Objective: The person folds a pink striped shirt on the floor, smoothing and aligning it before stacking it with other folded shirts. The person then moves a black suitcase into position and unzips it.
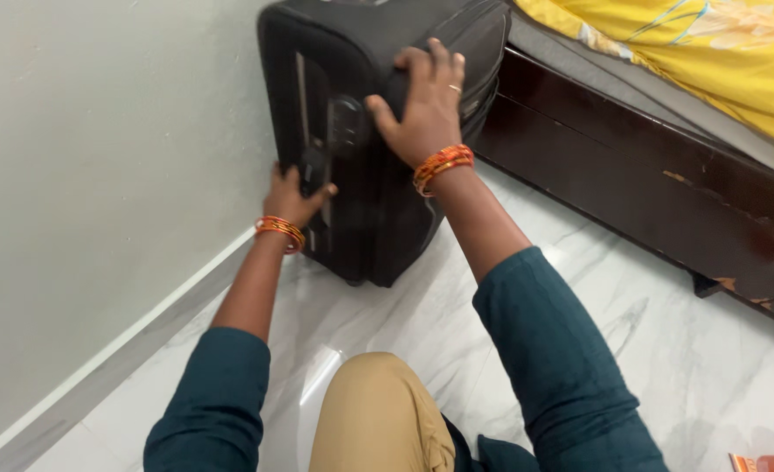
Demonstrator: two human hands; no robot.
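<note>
Two hands work on a black suitcase (378,131) that stands upright on the white marble floor (422,341), in the corner between the pale wall (99,175) and a dark wooden bed frame (632,175). The left hand (293,199) has its grip closed around the case's side handle (315,170). The right hand (426,109) lies flat, fingers spread wide, on the case's upper edge, holding nothing.
</note>
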